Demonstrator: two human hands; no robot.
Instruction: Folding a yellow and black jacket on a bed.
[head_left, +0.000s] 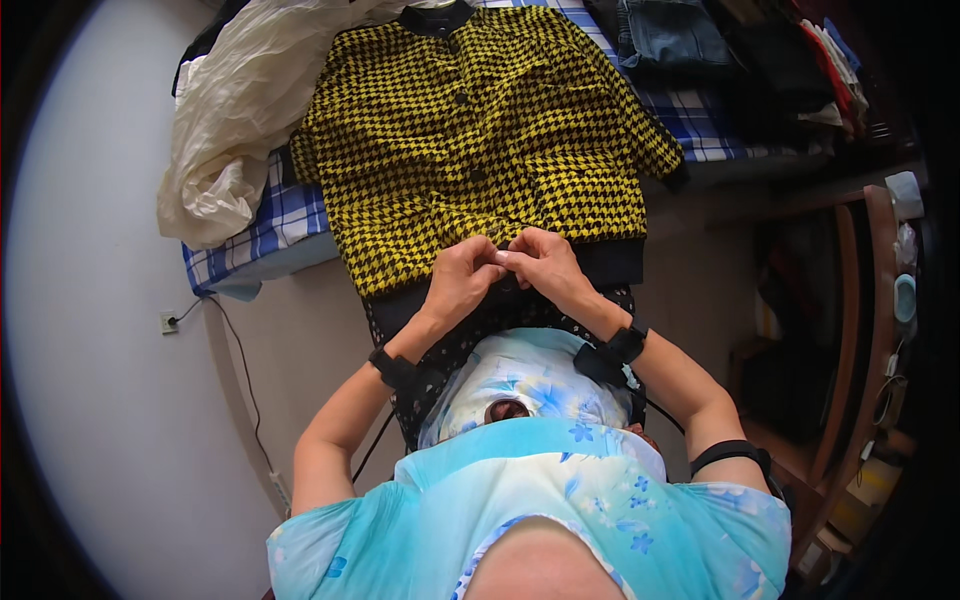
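Observation:
A yellow and black houndstooth jacket (480, 142) lies spread front up, its dark collar at the far end and dark buttons down the middle. Its dark hem band (611, 262) hangs over the near edge of the bed. My left hand (466, 276) and my right hand (541, 270) meet at the lower front of the jacket, by the hem band. Fingertips of both hands pinch the jacket's front edge there, thumbs almost touching. The exact spot between the fingers is hidden.
A blue and white plaid cloth (289, 217) covers the bed. Crumpled cream fabric (232, 127) lies to the left, folded jeans (675, 37) at the far right. A wooden rack (874, 315) stands on the right. A cord runs from a wall socket (169, 322) on the left.

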